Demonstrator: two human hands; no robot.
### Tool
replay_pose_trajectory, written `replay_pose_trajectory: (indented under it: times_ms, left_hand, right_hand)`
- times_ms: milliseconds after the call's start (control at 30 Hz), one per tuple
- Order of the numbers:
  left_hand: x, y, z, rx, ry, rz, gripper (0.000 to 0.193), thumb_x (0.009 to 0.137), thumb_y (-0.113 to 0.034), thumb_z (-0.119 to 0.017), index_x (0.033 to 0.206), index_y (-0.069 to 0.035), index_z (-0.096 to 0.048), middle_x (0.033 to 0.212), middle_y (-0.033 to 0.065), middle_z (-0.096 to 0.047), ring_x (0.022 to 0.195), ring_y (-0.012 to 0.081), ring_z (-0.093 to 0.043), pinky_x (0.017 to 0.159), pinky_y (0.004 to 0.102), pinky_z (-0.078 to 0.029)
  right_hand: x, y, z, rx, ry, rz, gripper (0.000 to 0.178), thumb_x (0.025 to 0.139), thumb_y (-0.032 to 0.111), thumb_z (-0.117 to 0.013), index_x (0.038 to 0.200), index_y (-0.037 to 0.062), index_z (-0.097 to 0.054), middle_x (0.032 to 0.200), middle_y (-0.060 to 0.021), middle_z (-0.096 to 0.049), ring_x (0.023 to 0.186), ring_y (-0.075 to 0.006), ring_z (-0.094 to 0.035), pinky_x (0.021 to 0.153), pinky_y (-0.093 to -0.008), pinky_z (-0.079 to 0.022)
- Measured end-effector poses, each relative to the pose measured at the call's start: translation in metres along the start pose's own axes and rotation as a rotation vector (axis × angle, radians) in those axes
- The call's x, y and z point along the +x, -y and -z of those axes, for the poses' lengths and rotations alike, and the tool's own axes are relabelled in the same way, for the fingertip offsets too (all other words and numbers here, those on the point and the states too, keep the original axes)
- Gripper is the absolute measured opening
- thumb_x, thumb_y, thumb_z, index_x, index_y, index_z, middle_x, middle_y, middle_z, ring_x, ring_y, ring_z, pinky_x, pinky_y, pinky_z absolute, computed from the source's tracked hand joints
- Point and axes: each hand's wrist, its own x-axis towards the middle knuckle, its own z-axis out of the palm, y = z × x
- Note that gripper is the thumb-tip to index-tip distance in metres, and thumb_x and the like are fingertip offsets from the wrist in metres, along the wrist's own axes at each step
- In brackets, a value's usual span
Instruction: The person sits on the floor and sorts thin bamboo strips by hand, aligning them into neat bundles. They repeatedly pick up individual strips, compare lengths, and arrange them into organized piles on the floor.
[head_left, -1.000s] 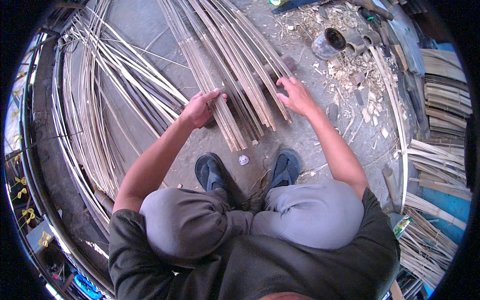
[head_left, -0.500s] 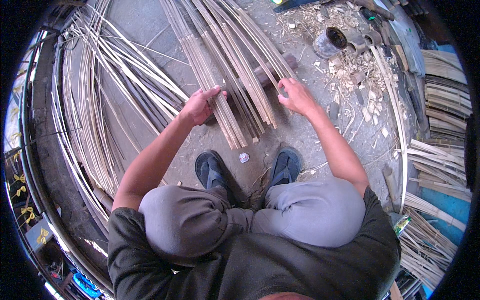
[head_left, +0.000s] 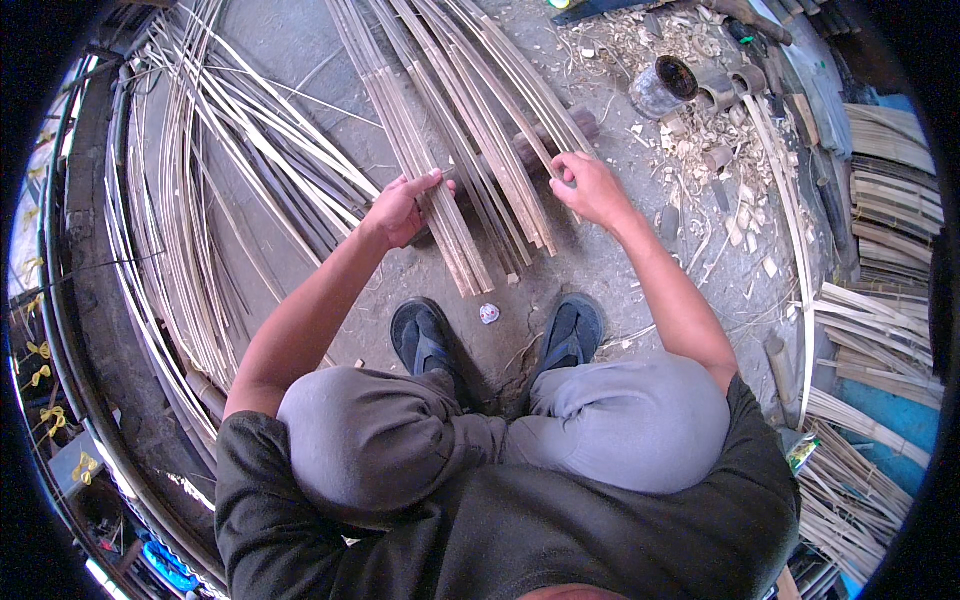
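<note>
In front of me a fan of long bamboo strips (head_left: 480, 140) runs away from my feet, resting across a dark round log (head_left: 524, 147). My left hand (head_left: 402, 212) is closed around the edge of the left group of strips (head_left: 440, 225), thumb on top and fingers underneath. At the right side of the fan, my right hand (head_left: 592, 190) has its fingers curled in around the ends of the outermost strips (head_left: 540, 120). Between my hands, the middle strips (head_left: 515, 205) lie loose with uneven near ends.
More long strips (head_left: 200, 200) spread over the floor on the left. Wood shavings (head_left: 735, 150) and a sooty can (head_left: 663, 88) lie at the far right. Stacked split bamboo (head_left: 895, 190) lines the right side. A small crumpled wrapper (head_left: 489, 313) sits between my sandals (head_left: 425, 335).
My right hand has shifted slightly left, and its fingers have drawn closer together at the right strips. My left hand keeps its hold almost unmoved.
</note>
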Motion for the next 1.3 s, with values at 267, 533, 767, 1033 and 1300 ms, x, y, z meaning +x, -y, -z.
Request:
replay_pose_trajectory:
  times_ms: [267,533,767,1033,1300]
  left_hand:
    - [0.001,0.002,0.002,-0.048,-0.005,0.005,0.023,0.096,-0.020,-0.058,0.114,-0.007,-0.049,0.093,0.0052,-0.066,0.083,0.0176,-0.067,0.076,0.0356,-0.058]
    - [0.002,0.002,0.003,-0.026,-0.011,0.013,0.021,0.096,-0.019,-0.057,0.112,-0.007,-0.051,0.093,0.0062,-0.066,0.085,0.0180,-0.066,0.078,0.0358,-0.057]
    - [0.005,0.006,0.017,-0.003,-0.001,0.002,0.022,0.097,-0.018,-0.057,0.114,-0.006,-0.051,0.095,0.0071,-0.066,0.086,0.0181,-0.067,0.078,0.0362,-0.058]
    - [0.006,0.005,0.013,-0.019,-0.006,0.009,0.020,0.097,-0.017,-0.055,0.114,-0.006,-0.052,0.095,0.0075,-0.067,0.086,0.0180,-0.067,0.078,0.0357,-0.059]
    - [0.004,0.004,0.012,-0.025,-0.007,0.010,0.020,0.097,-0.017,-0.056,0.113,-0.006,-0.052,0.095,0.0077,-0.067,0.085,0.0181,-0.068,0.077,0.0354,-0.059]
  right_hand:
    - [-0.001,0.002,0.006,-0.013,0.133,-0.108,0.030,0.086,0.032,-0.064,0.104,0.0079,-0.067,0.086,-0.0144,-0.067,0.082,-0.0319,-0.064,0.073,-0.0410,-0.049]
    - [-0.018,-0.002,-0.019,-0.067,0.299,-0.135,0.030,0.082,0.035,-0.066,0.085,0.0052,-0.069,0.089,-0.0187,-0.069,0.088,-0.0373,-0.066,0.078,-0.0458,-0.051]
    - [-0.021,0.010,-0.005,-0.160,0.174,-0.191,0.025,0.081,0.028,-0.063,0.095,0.0073,-0.067,0.094,-0.0167,-0.069,0.090,-0.0371,-0.066,0.080,-0.0469,-0.052]
    - [-0.024,0.010,-0.034,0.023,0.304,-0.101,0.031,0.082,0.030,-0.062,0.100,0.0068,-0.070,0.095,-0.0201,-0.069,0.091,-0.0379,-0.066,0.082,-0.0451,-0.051]
    - [-0.014,-0.012,-0.028,0.450,0.482,-0.230,0.025,0.086,0.029,-0.062,0.083,0.0043,-0.068,0.067,-0.0011,-0.060,0.062,-0.0098,-0.054,0.058,-0.0282,-0.046]
